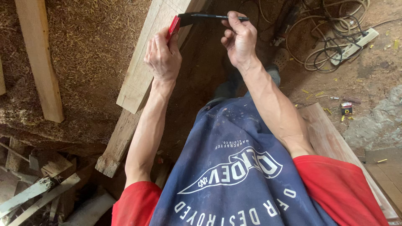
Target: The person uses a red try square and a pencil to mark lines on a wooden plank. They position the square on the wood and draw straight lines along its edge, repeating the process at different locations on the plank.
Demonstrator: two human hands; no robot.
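My left hand (162, 56) grips the red stock of a try square (173, 26) set against the edge of a long pale wooden plank (140, 69). The square's dark metal blade (188, 18) reaches out to the right from the plank's top. My right hand (238, 37) pinches a thin dark pencil (217, 16) that lies along the blade. The plank rests on a second, rougher beam (117, 144) underneath. I wear a blue apron over a red shirt.
Sawdust and shavings cover the ground at left, where another plank (39, 58) lies. Offcuts are piled at the lower left (37, 184). Coiled cables and a white power strip (351, 46) lie at the upper right. A board (331, 138) runs along the right.
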